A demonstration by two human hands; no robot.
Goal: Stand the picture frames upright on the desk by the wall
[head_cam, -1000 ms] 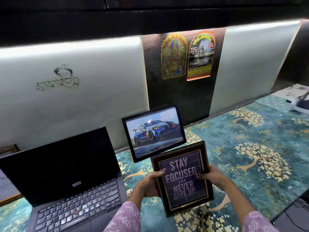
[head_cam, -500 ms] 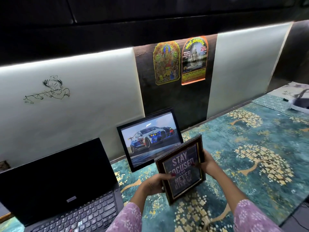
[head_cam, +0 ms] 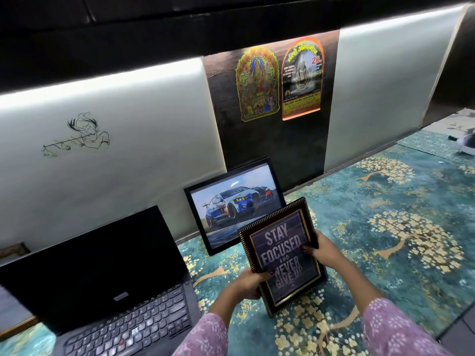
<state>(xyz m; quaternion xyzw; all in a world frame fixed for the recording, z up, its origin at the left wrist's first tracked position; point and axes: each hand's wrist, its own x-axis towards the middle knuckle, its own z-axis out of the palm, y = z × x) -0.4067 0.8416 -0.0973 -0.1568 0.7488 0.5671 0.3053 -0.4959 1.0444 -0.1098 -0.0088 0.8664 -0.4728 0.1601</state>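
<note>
Since half a second ago I see the dark ornate-bordered frame with the "STAY FOCUSED AND NEVER GIVE UP" print [head_cam: 282, 255] tipped back further toward me, its lettering now fully readable and its lower corner down near the desk covering. My left hand [head_cam: 246, 283] is closed on its lower left edge, thumb across the border. My right hand [head_cam: 325, 250] clamps the right edge, thumb on the glass. Both pink patterned sleeves [head_cam: 395, 332] show at the bottom. To the left sits the open black laptop [head_cam: 102, 273]. The frame is held over the teal floral desk mat [head_cam: 385, 240]. Just behind it, the black-framed car picture [head_cam: 232, 206] stands leaning against the wall, partly overlapped by the held frame. Above hang two arched colourful posters [head_cam: 280, 83].
</note>
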